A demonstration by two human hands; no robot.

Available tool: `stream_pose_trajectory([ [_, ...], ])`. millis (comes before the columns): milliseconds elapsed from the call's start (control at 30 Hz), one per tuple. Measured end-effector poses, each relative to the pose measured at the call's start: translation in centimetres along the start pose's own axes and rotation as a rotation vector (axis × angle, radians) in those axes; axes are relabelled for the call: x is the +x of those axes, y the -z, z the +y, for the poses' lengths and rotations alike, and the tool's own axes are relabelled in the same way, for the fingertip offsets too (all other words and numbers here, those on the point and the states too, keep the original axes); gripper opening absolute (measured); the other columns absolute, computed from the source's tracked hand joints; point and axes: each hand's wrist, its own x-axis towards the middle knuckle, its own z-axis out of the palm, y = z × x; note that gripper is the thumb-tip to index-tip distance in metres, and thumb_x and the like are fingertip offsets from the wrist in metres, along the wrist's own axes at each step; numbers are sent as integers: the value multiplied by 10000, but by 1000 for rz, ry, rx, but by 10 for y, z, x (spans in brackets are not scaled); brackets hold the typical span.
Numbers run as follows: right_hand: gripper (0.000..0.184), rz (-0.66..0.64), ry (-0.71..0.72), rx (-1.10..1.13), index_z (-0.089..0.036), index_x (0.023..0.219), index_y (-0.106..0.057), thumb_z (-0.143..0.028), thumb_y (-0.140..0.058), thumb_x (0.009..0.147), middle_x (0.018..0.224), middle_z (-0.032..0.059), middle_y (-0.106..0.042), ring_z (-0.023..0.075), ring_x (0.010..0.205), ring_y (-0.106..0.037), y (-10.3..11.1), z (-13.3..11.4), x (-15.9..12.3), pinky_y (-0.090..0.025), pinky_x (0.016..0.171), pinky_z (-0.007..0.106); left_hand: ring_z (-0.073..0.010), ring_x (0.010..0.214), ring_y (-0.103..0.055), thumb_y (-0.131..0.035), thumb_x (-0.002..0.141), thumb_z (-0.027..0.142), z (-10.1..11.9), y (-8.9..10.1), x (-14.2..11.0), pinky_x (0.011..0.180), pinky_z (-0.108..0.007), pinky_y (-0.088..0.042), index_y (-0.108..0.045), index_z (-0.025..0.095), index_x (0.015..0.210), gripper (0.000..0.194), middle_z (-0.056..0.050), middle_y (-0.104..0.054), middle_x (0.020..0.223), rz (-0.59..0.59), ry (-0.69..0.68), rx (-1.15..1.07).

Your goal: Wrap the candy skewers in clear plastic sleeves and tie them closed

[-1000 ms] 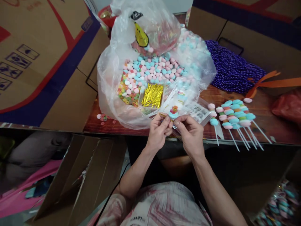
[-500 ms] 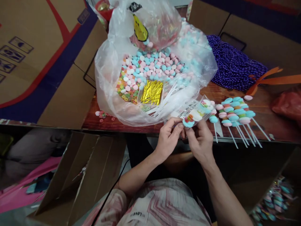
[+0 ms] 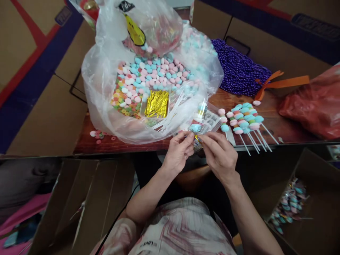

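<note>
— How are the hands disposed?
— The left hand [image 3: 182, 147] and right hand [image 3: 221, 152] are pinched at the lower end of a wrapped candy [image 3: 196, 122]; a gold tie [image 3: 196, 137] is seen between the fingertips.
— And the surroundings?
— The candy is held by the near edge of the bench [image 3: 85, 140], beside an open plastic bag [image 3: 97, 76]; rightward, candy sticks [image 3: 247, 118] are laid; beyond, purple cord [image 3: 236, 67] is heaped.

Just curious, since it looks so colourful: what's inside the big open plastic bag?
Pink, blue and white candies, small coloured rings, white sticks, and a clear tray of gold strips. Whatever lies beneath them is covered.
</note>
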Motion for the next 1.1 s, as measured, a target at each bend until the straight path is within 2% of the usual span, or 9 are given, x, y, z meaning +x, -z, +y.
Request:
stream_pose_trajectory([
  [200, 156, 97, 54, -179, -260, 918, -714, -141, -614, 903, 879, 54, -752, 183, 795, -692, -1, 0, -8, -529, 708, 322, -15, 434, -354, -909, 644, 393, -11, -12, -14, 428, -156, -251, -625, 157, 774, 391, 82, -456, 559, -107, 12, 28],
  [367, 113, 154, -218, 48, -225, 862, -618, -144, -573, 926, 771, 18, -659, 162, 709, -632, 3, -14, -12, -512, 666, 306, -101, 665, -555, -894, 670, 445, -16, -13, -7, 628, -227, -460, -683, 181, 793, 359, 13, -597, 731, -207, 75, 35],
  [467, 90, 153, -424, 192, -217, 862, -624, -179, -587, 934, 773, -2, -634, 141, 680, -601, 20, -19, -7, -488, 629, 278, -188, 900, -615, -782, 765, 574, -12, -14, -4, 800, -302, -498, -729, 193, 799, 386, -54, -652, 887, -337, -49, 124],
  [567, 67, 180, -454, 219, -213, 869, -658, -185, -623, 918, 796, 8, -648, 155, 727, -616, 38, -23, -2, -494, 662, 290, -237, 1067, -563, -622, 881, 618, -8, -17, -9, 982, -350, -447, -740, 202, 694, 472, -90, -642, 955, -385, -280, 360],
  [633, 65, 196, -408, 198, -220, 877, -679, -161, -656, 895, 796, 12, -660, 164, 742, -627, 44, -26, -2, -501, 674, 301, -225, 993, -553, -569, 919, 597, -8, -20, -12, 996, -356, -428, -715, 202, 611, 522, -86, -612, 885, -343, -353, 492],
  [767, 109, 243, -396, 203, -233, 904, -723, -138, -677, 876, 809, 18, -690, 173, 751, -644, 46, -31, -16, -517, 692, 321, -182, 820, -540, -654, 889, 542, -17, -25, -14, 843, -324, -454, -709, 190, 601, 458, -57, -575, 793, -347, -278, 588],
  [867, 120, 253, -598, 312, -230, 943, -760, -216, -643, 925, 823, 29, -701, 159, 723, -633, 46, -31, -37, -507, 641, 301, -186, 888, -591, -687, 899, 380, -26, -27, -13, 863, -311, -451, -743, 189, 677, 298, -59, -649, 844, -409, -271, 617],
  [1000, 147, 92, -899, 494, -206, 957, -780, -312, -719, 876, 668, 9, -646, 117, 543, -519, 48, -27, -68, -418, 480, 257, -194, 836, -619, -785, 803, 246, -32, -25, -6, 837, -316, -457, -752, 200, 712, 107, -54, -685, 828, -437, -401, 737],
  [1100, 161, 278, -1011, 482, -203, 887, -773, -332, -791, 792, 688, 21, -663, 118, 535, -527, 58, -13, -92, -378, 447, 254, -212, 857, -634, -758, 823, 230, -21, -12, 10, 873, -332, -451, -768, 227, 753, 71, -60, -716, 865, -525, -463, 947],
])
